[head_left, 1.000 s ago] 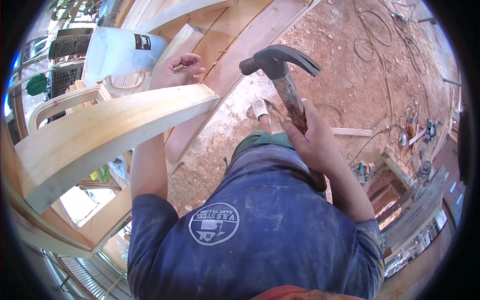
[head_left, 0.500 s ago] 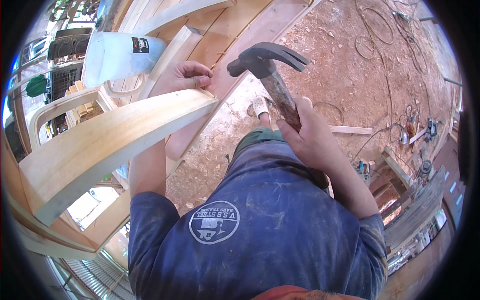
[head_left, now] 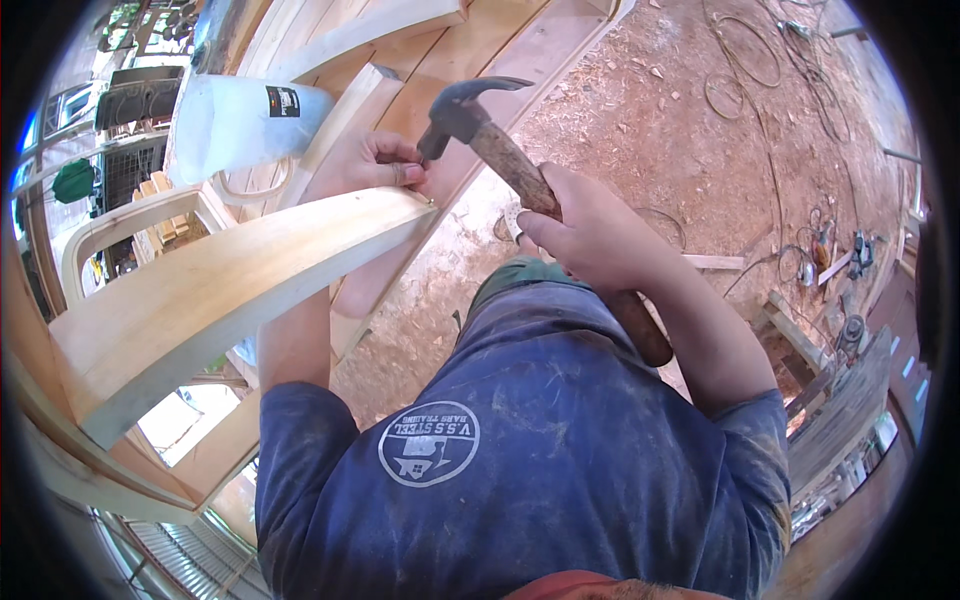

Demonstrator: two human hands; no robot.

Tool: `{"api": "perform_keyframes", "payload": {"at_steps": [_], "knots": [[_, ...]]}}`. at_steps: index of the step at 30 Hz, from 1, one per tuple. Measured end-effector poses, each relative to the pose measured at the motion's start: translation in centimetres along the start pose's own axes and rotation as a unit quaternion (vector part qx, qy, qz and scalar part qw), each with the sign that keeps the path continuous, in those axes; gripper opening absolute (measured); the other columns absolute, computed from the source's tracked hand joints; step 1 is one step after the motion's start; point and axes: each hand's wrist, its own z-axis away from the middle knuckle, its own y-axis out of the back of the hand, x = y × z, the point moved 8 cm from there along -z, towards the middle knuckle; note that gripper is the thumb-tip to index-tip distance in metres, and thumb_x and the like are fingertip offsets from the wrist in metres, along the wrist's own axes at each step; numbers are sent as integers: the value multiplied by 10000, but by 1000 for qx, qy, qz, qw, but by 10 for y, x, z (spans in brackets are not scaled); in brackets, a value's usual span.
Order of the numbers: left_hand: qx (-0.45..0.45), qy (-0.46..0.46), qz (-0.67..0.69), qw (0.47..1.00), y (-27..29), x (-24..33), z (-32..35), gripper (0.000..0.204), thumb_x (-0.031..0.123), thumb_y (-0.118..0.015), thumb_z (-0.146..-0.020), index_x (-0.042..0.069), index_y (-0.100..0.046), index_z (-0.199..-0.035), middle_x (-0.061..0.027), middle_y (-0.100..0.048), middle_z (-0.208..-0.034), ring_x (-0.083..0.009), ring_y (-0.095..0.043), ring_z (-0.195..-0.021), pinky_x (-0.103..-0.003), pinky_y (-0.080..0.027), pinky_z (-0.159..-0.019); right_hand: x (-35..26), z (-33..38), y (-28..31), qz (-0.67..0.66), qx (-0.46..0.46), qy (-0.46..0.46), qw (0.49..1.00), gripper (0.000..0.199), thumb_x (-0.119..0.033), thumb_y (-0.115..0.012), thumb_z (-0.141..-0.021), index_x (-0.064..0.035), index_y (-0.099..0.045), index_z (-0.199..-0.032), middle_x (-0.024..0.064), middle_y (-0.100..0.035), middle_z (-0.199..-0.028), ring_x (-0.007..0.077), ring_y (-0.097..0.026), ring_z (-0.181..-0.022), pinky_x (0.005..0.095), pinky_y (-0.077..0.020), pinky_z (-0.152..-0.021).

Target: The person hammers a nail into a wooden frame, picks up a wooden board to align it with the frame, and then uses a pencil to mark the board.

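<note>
My right hand [head_left: 592,228] is closed round the wooden handle of a claw hammer [head_left: 508,165]. The hammer's dark head is over the far end of a curved, pale wooden piece [head_left: 240,258], its striking face close to my left fingertips. My left hand [head_left: 372,165] lies beyond that end, thumb and fingers pinched together. Whatever sits between them is too small to make out. A tiny light speck shows on the wood's tip just below the fingers.
A translucent bluish plastic container [head_left: 235,125] lies on the planked wooden surface at upper left, beside a squared wooden bar [head_left: 350,115]. Coiled cable [head_left: 735,95] and wood chips cover the reddish ground. Tools [head_left: 862,255] and boards [head_left: 840,415] lie at far right.
The hammer has swung left, bringing its head down close to my left fingertips. My right hand moved left and farther away with it. My left hand has barely moved.
</note>
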Motion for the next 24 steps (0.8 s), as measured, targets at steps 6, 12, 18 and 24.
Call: {"api": "perform_keyframes", "payload": {"at_steps": [6,12,18,24], "knots": [[-9,-1,41,999,4,-12,2,176,101,-811,-900,13,-749,-1039,-52,-759,-912,-107,-725,-830,-245,-581,-751,-23,5,19,-188,56,0,981,210,-154,-611,-1025,-21,-509,-1150,19,-566,-798,61,-546,-544,250,-465,-486],[-23,-4,33,999,4,-10,-3,161,120,-796,-920,17,-744,-1032,-58,-749,-925,-120,-717,-836,-260,-578,-763,-8,2,-4,37,-61,-49,996,304,-230,-632,-973,39,-544,-1084,189,-641,-865,305,-640,-791,457,-517,-786],[-30,-30,137,990,3,-24,12,293,175,-723,-983,30,-670,-1231,-64,-724,-990,-142,-711,-887,-280,-574,-805,-35,16,36,-205,59,-58,975,295,-232,-626,-974,34,-542,-1069,193,-645,-887,314,-642,-806,474,-512,-790],[35,-101,131,986,1,-24,6,545,193,-694,-992,44,-477,-1470,-86,-719,-976,-162,-720,-888,-314,-590,-807,-31,5,5,52,-64,-40,996,281,-224,-633,-973,26,-540,-1064,172,-623,-862,274,-626,-786,455,-506,-758]]}}
